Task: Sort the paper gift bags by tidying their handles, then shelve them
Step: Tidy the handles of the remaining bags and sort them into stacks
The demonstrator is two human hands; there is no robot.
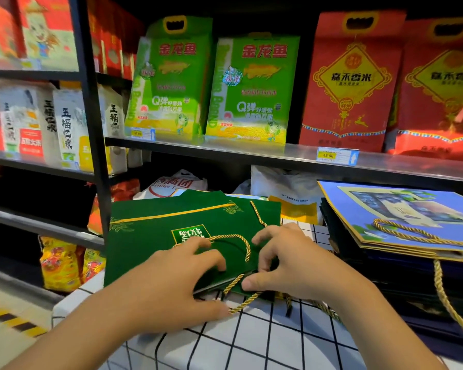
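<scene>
Tucking gold cord (247,249) inside the green bag (155,231), flat beside the blue stack (401,209), my left hand (169,279) pressed open while my right hand (284,265) pinched its mouth; I judged slow feeding best.

Flat dark-green paper gift bag (171,225): near edge at 6 o'clock covered by both hands; the white label's characters lie upside down and are too blurred to read
Twisted gold cord handle (247,251): its ends run under the right hand (292,265); whether the fingers pinch it cannot be told
Left hand (169,284): thumb tip meets a gold cord loop; grip unclear
Blue paper gift bag stack (401,217): cut off by the frame at 3 o'clock
White plastic bags (281,182): at 12 o'clock, mostly hidden behind the green bag
Yellow shelf price tag (334,155): small print unreadable
</scene>
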